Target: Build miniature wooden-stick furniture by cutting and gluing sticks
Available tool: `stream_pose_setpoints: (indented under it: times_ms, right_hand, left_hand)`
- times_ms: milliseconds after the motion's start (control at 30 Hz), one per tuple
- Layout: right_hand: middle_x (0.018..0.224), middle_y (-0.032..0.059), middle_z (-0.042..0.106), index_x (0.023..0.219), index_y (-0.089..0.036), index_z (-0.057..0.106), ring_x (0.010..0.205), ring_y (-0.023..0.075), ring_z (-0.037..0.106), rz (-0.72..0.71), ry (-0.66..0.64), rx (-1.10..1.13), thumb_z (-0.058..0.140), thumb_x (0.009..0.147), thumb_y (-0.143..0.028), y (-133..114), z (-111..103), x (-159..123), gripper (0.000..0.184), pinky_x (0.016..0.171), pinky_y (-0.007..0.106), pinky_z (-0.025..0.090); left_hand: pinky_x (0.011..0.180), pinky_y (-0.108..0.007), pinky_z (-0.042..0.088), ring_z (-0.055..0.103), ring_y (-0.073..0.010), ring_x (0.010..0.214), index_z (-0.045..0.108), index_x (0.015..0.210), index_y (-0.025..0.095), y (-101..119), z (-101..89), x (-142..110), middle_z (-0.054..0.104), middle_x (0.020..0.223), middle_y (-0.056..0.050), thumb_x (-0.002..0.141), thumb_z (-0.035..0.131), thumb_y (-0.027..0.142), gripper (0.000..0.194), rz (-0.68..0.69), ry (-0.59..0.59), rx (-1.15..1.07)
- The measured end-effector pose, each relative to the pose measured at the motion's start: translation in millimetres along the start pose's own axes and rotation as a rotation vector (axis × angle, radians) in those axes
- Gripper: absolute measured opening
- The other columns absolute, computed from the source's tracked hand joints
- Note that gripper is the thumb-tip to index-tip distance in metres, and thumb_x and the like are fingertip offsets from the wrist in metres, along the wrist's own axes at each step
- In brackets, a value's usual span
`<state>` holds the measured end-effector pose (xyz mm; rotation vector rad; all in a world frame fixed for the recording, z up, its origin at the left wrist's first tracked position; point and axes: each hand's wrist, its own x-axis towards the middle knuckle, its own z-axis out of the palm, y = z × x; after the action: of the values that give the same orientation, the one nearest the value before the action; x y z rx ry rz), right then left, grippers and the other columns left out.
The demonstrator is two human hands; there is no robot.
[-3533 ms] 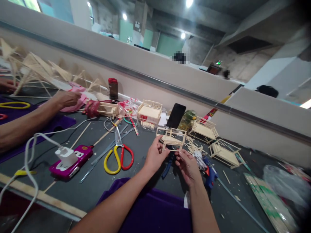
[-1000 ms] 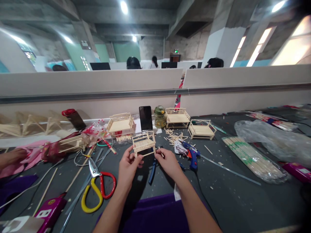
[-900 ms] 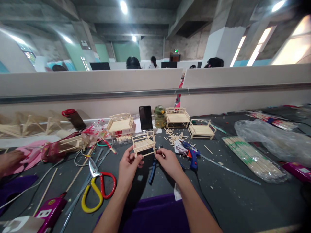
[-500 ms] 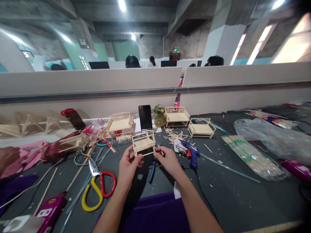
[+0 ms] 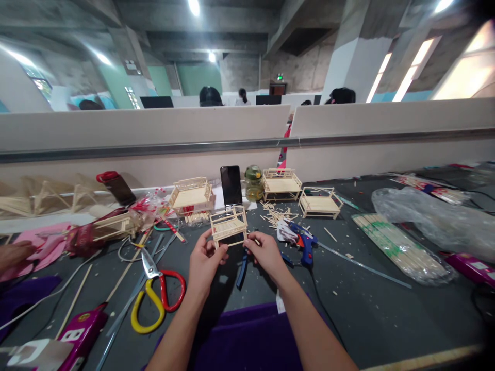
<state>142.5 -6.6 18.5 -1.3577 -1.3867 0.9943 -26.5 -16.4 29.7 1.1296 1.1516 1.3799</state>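
Between my two hands is a small bench model made of thin wooden sticks (image 5: 229, 225), held up over the dark table. My left hand (image 5: 204, 259) pinches its lower left corner between thumb and fingers. At the lower right corner, my right hand (image 5: 266, 252) grips it with thumb and fingertips. Blue-handled pliers (image 5: 242, 270) lie on the table just beneath, partly covered by my right hand. A blue glue gun (image 5: 307, 248) rests to the right, by a scatter of short sticks (image 5: 279, 216). To the left are scissors with one red and one yellow handle (image 5: 154, 293).
Similar stick models (image 5: 282, 184) stand along the back, beside a phone (image 5: 231, 185) and a green-lidded bottle (image 5: 253, 184). Bagged sticks (image 5: 402, 250) lie at right. A purple power strip (image 5: 83, 335) sits lower left. Another person's hand (image 5: 15, 254) is at the left edge.
My hands hold the stick bench almost in the same place, with only a slight tilt. The other person's hand at the left has shifted a little.
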Motion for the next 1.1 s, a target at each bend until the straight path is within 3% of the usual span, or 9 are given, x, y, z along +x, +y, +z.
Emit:
stream_pose_setpoints:
  times_ms: [133, 233, 367, 500, 600, 700, 767, 900, 1100]
  right_hand:
    - [0.08, 0.0079, 0.072, 0.08, -0.019, 0.069, 0.077, 0.022, 0.066, -0.107, -0.083, -0.513, 0.051, 0.088, -0.03, -13, -19, -10, 0.022, 0.064, 0.029, 0.042]
    - [0.087, 0.012, 0.074, 0.08, -0.019, 0.071, 0.086, 0.026, 0.068, -0.087, -0.185, -0.806, 0.05, 0.09, -0.029, -21, -27, -21, 0.025, 0.066, 0.03, 0.04]
    - [0.092, 0.0145, 0.075, 0.085, -0.019, 0.073, 0.088, 0.029, 0.069, -0.041, -0.306, -0.98, 0.054, 0.088, -0.028, -24, -23, -29, 0.021, 0.065, 0.031, 0.04]
    - [0.092, 0.0107, 0.076, 0.083, -0.022, 0.074, 0.089, 0.0277, 0.07, -0.028, -0.369, -0.978, 0.058, 0.085, -0.03, -29, -22, -31, 0.018, 0.065, 0.03, 0.04]
    - [0.089, 0.0056, 0.075, 0.083, -0.024, 0.071, 0.088, 0.0231, 0.069, 0.018, -0.258, -0.886, 0.052, 0.089, -0.036, -33, -42, -34, 0.024, 0.065, 0.027, 0.039]
    - [0.087, 0.0076, 0.073, 0.088, -0.022, 0.067, 0.085, 0.0226, 0.068, 0.226, 0.04, -0.929, 0.039, 0.095, -0.041, -28, -77, -38, 0.035, 0.063, 0.028, 0.038]
    - [0.089, 0.0104, 0.072, 0.093, -0.02, 0.065, 0.086, 0.026, 0.068, 0.374, 0.152, -1.002, 0.037, 0.096, -0.043, -17, -100, -39, 0.036, 0.063, 0.03, 0.039]
    - [0.096, 0.017, 0.07, 0.095, -0.017, 0.064, 0.09, 0.0296, 0.068, 0.505, 0.183, -1.051, 0.032, 0.096, -0.047, 13, -122, -34, 0.045, 0.066, 0.033, 0.043]
    - [0.083, 0.0157, 0.07, 0.075, -0.017, 0.063, 0.078, 0.0271, 0.067, 0.451, 0.26, -0.899, 0.049, 0.085, -0.053, 47, -119, -19, 0.04, 0.06, 0.031, 0.041]
  left_hand:
    - [0.05, -0.02, 0.047, 0.06, -0.0113, 0.056, 0.048, 0.128, 0.017, 0, -0.1, 0, 0.062, 0.069, 0.005, 0.067, 0.077, 0.031, 0.068, 0.002, 0.005, 0.009]
    - [0.05, -0.02, 0.048, 0.06, -0.0114, 0.056, 0.048, 0.128, 0.017, 0, -0.4, 0, 0.062, 0.069, 0.005, 0.067, 0.077, 0.032, 0.069, -0.006, 0.004, 0.0]
    - [0.051, -0.02, 0.048, 0.061, -0.0117, 0.056, 0.049, 0.127, 0.017, 0, -0.3, 0, 0.063, 0.068, 0.005, 0.065, 0.078, 0.034, 0.071, -0.011, 0.014, -0.01]
    - [0.05, -0.02, 0.048, 0.061, -0.0117, 0.056, 0.049, 0.127, 0.017, 1, 0.4, 1, 0.064, 0.07, 0.004, 0.063, 0.079, 0.035, 0.073, -0.022, 0.025, -0.013]
    - [0.05, -0.021, 0.048, 0.061, -0.0123, 0.056, 0.049, 0.126, 0.016, 2, 0.5, 1, 0.064, 0.07, 0.004, 0.061, 0.08, 0.036, 0.074, -0.037, 0.026, -0.02]
    - [0.05, -0.021, 0.048, 0.061, -0.0125, 0.056, 0.049, 0.126, 0.015, 2, 0.6, 1, 0.063, 0.07, 0.004, 0.062, 0.079, 0.035, 0.074, -0.04, 0.019, -0.036]
    - [0.051, -0.021, 0.048, 0.061, -0.0124, 0.057, 0.048, 0.127, 0.015, 3, 0.8, 1, 0.062, 0.069, 0.004, 0.063, 0.079, 0.033, 0.073, -0.037, 0.015, -0.044]
    - [0.051, -0.021, 0.048, 0.06, -0.0121, 0.057, 0.046, 0.129, 0.014, 2, 0.9, 0, 0.059, 0.068, 0.005, 0.065, 0.077, 0.031, 0.073, -0.035, 0.017, -0.041]
    - [0.049, -0.021, 0.048, 0.061, -0.0124, 0.057, 0.047, 0.128, 0.014, 0, -0.2, 0, 0.058, 0.069, 0.005, 0.066, 0.076, 0.032, 0.072, -0.039, 0.012, -0.038]
